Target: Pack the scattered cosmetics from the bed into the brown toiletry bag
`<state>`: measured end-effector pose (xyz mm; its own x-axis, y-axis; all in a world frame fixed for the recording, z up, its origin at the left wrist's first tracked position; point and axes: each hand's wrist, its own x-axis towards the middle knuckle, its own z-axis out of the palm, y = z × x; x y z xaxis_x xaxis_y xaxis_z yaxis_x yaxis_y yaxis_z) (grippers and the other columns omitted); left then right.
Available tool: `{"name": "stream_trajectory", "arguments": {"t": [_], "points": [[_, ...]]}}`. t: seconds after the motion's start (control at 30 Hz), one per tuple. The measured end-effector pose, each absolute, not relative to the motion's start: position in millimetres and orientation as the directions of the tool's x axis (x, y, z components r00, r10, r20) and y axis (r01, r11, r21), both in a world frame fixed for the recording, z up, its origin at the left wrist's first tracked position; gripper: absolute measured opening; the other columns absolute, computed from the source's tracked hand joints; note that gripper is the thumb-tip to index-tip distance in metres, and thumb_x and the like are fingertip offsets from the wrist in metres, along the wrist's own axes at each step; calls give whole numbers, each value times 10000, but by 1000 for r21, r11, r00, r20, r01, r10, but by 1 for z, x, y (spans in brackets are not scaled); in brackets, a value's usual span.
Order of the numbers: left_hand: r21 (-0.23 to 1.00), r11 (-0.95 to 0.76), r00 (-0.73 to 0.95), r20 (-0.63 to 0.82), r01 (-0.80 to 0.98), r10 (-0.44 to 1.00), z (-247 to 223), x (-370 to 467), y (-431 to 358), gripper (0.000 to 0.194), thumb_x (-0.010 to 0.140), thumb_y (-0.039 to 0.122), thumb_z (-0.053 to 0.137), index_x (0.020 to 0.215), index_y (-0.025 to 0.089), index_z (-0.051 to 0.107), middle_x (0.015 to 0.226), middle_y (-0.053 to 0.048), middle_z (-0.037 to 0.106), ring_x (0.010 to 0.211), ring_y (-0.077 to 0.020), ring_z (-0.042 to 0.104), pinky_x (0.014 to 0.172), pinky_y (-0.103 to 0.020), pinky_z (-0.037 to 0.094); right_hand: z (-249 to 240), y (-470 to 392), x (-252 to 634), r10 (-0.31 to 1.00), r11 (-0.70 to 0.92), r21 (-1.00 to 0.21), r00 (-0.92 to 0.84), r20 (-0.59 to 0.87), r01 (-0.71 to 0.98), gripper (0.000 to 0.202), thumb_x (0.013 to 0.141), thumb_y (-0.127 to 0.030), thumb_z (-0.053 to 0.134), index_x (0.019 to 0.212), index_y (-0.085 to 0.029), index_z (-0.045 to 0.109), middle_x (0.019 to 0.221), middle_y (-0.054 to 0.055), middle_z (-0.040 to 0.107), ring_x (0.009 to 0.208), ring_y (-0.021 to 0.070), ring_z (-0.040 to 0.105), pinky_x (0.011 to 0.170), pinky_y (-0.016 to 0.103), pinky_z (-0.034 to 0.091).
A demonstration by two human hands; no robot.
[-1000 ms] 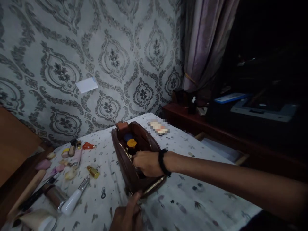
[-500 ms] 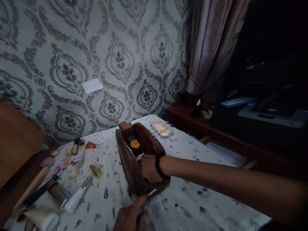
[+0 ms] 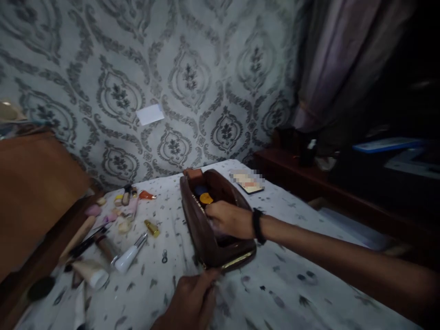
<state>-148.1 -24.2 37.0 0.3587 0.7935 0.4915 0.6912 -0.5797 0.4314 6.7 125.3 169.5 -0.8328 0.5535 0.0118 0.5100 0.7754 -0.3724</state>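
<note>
A brown zip-up toiletry bag (image 3: 195,229) lies on the patterned cloth with its top unzipped. My right hand (image 3: 230,220), a black band round its wrist, is at the bag's opening with its fingers curled; anything in them is hidden. Beyond those fingers, a round yellow item (image 3: 206,198) and a dark blue one (image 3: 200,189) show inside the bag. At the near end my left hand (image 3: 194,298) is closed on the bag's edge, by the zip.
Makeup lies scattered left of the bag: a gold tube (image 3: 151,228), a white-handled brush (image 3: 130,254), a cream tube (image 3: 91,273) and several more. A phone-like item (image 3: 248,182), partly blurred out, rests to the right. An orange-brown board (image 3: 41,183) borders the left side.
My right hand has risen from deep in the bag to its opening, its knuckles now showing. The left hand stays at the near end. The view has shifted left.
</note>
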Motion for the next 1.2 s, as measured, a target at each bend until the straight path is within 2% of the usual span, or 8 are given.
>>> {"name": "stream_trajectory", "arguments": {"t": [0.17, 0.3, 0.47, 0.67, 0.77, 0.9, 1.07, 1.2], "points": [[315, -535, 305, 555, 784, 774, 64, -176, -25, 254, 938, 119, 403, 1125, 184, 563, 814, -28, 708, 702, -135, 670, 661, -223, 510, 180, 114, 15, 549, 823, -453, -689, 474, 343, 333, 892, -96, 392, 1059, -180, 667, 1048, 95, 698, 971, 207, 658, 878, 347, 518], [107, -229, 138, 535, 968, 833, 69, -226, -20, 239, 931, 127, 389, 1059, 156, 588, 815, -56, 674, 758, -183, 638, 682, -284, 506, 179, 89, 19, 465, 884, -389, -565, 681, 259, 284, 932, -161, 424, 1120, -222, 629, 1236, 100, 622, 1145, 218, 607, 965, 376, 513], [-144, 253, -184, 374, 957, 909, 68, -285, -22, 336, 886, 139, 479, 1216, 108, 528, 1147, -143, 620, 1078, -276, 566, 910, -422, 464, 165, 46, 8, 327, 936, -336, -622, 711, 107, 329, 915, -105, 435, 1147, -259, 610, 1190, 80, 666, 1096, 191, 640, 934, 320, 540], [-229, 312, -246, 274, 922, 930, 64, -301, -36, 168, 892, 211, 504, 979, 108, 604, 947, -134, 658, 1002, -296, 583, 938, -455, 414, 122, 16, -28, 294, 822, -565, -798, 526, -70, 341, 902, -73, 378, 1097, -198, 628, 1035, 91, 708, 967, 199, 671, 840, 330, 557], [-89, 281, -237, 338, 956, 911, 64, -298, -42, 177, 903, 207, 467, 981, 121, 600, 925, -126, 658, 976, -289, 588, 939, -448, 414, 92, 17, -52, 496, 605, -796, -784, 373, 4, 283, 925, -193, 403, 1108, -179, 619, 1016, 106, 683, 919, 214, 664, 814, 371, 553], [338, 118, -258, 405, 934, 877, 75, -286, -51, 303, 961, 327, 385, 1148, 150, 545, 1062, -123, 639, 1015, -267, 582, 896, -405, 447, 68, 25, -83, 655, 61, -998, -754, 57, -23, 459, 874, -455, 516, 1213, -148, 544, 1035, 108, 608, 756, 185, 665, 574, 295, 534], [730, -74, -178, 262, 680, 948, 93, -260, -52, 366, 963, 467, 394, 1090, 178, 580, 906, -41, 650, 833, -191, 591, 752, -287, 461, 83, 31, -108, 714, -232, -937, -700, 19, -262, 513, 733, -589, 688, 1038, -181, 626, 981, 36, 577, 710, 119, 603, 533, 213, 441], [921, -19, -252, 126, 388, 959, 81, -249, -42, 464, 946, 587, 345, 949, 178, 561, 616, 35, 538, 507, -118, 485, 481, -220, 385, 83, 35, -119, 765, -434, -802, -638, -87, -411, 547, 603, -550, 815, 968, -183, 639, 754, -39, 580, 566, 66, 509, 491, 181, 373]]}}
